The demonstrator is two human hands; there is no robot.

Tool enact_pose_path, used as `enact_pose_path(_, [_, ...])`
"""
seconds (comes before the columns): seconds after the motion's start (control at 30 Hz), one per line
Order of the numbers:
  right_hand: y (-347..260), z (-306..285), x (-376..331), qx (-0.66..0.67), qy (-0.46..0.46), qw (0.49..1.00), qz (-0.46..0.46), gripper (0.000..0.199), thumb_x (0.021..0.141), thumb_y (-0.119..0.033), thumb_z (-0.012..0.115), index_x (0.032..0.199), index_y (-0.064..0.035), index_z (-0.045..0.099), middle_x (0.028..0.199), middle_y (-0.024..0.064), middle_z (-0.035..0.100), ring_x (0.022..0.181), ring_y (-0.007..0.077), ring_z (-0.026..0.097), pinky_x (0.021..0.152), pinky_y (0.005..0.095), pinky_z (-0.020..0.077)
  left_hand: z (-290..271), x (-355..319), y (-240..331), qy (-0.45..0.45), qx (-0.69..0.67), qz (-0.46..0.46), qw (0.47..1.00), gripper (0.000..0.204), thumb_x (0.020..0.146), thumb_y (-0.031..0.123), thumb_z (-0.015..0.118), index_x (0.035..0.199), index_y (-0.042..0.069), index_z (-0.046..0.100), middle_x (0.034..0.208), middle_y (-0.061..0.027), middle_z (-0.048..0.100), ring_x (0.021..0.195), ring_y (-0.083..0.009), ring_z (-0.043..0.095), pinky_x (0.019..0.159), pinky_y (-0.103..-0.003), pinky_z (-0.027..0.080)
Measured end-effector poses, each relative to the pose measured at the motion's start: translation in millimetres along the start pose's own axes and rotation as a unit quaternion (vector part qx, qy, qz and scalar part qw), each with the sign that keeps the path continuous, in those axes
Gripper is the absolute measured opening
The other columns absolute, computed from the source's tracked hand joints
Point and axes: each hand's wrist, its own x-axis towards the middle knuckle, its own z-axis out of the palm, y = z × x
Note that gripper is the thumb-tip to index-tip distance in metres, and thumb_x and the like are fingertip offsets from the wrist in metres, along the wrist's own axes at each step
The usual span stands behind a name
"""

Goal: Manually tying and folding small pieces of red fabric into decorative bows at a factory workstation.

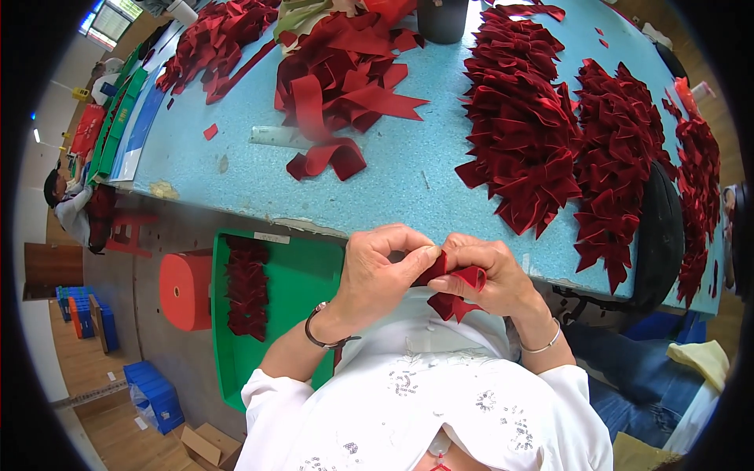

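Close in front of my body, at the table's near edge, both hands meet on one dark red velvet ribbon (452,304). My left hand (385,267) pinches its left part between thumb and fingertips. With the thumb and fingers of my right hand (491,275) I grip the folded part, where a loop stands up and a cut tail hangs below. Fingers cover the middle of the ribbon. Beyond my hands on the blue table (393,192) lies a pile of loose red ribbon strips (338,86), one curling toward me. A clear ruler (279,136) lies partly under that strip.
Long rows of red bows (518,125) cover the table's right side. A dark cup (442,20) stands at the back. Left of me, a green tray (306,275) holds a row of bows beside a red stool (184,290). A black bag (660,243) hangs at the right edge. Another person (75,208) sits far left.
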Motion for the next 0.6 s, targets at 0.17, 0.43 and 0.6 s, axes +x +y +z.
enact_pose_path(0.17, [2.5, 2.3, -0.5, 0.027, 0.029, 0.999, -0.016, 0.011, 0.078, -0.002, 0.069, 0.080, -0.0005, 0.059, 0.068, 0.0044, 0.051, 0.065, 0.0167, 0.049, 0.058, 0.0292, 0.0395, 0.7, 1.8, 0.7, 0.007, 0.008, 0.010, 1.000, 0.006, 0.080, 0.002, 0.064, 0.075, -0.002, 0.067, 0.073, -0.0024, 0.065, 0.066, -0.0063, 0.056, 0.058, -0.021, 0.044])
enact_pose_path(0.43, [2.5, -2.6, 2.6, 0.023, -0.003, 1.000, -0.019, 0.015, 0.075, -0.002, 0.072, 0.073, 0.0005, 0.057, 0.063, 0.0042, 0.047, 0.061, 0.0177, 0.043, 0.057, 0.0305, 0.0366, 3.5, -0.8, -3.4, 0.003, 0.038, 0.050, 0.998, 0.007, 0.080, 0.003, 0.065, 0.077, -0.002, 0.067, 0.074, -0.0026, 0.065, 0.065, -0.0061, 0.055, 0.058, -0.021, 0.044])
enact_pose_path(0.6, [1.3, -7.6, 1.5, -0.016, -0.023, 1.000, -0.012, 0.016, 0.075, -0.003, 0.072, 0.073, 0.0010, 0.057, 0.064, 0.0045, 0.048, 0.063, 0.0183, 0.044, 0.058, 0.0302, 0.0373, 5.4, 0.8, -2.1, -0.002, 0.010, 0.021, 1.000, 0.007, 0.081, 0.004, 0.064, 0.077, -0.001, 0.067, 0.075, -0.0019, 0.065, 0.067, -0.0063, 0.056, 0.058, -0.020, 0.044])
